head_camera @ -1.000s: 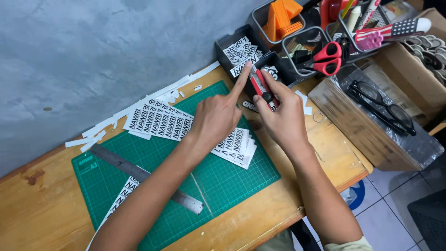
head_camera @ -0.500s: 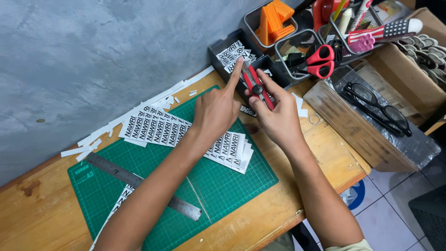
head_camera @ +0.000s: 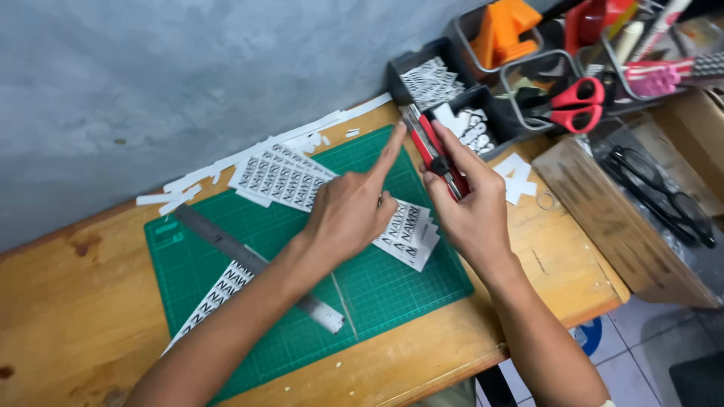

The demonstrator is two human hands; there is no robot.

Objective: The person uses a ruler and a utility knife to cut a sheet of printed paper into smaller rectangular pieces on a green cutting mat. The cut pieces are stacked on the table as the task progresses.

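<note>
Grey plaster wall is seen behind a wooden tabletop (head_camera: 68,301) carrying one green cutting mat (head_camera: 377,286). One steel ruler (head_camera: 249,260) and two printed label sheets (head_camera: 283,177) are laid on it. One left hand (head_camera: 351,211) is held with forefinger extended; one red utility knife (head_camera: 437,154) is gripped by the right hand (head_camera: 471,207) beside one pair of red scissors (head_camera: 577,105).

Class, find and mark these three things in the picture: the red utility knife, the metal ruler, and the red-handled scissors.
Red utility knife (head_camera: 440,157), head view, on its red body beside the fingers.
Metal ruler (head_camera: 226,243), head view, on its bare upper stretch.
Red-handled scissors (head_camera: 577,105), head view, on the handle loops.
</note>
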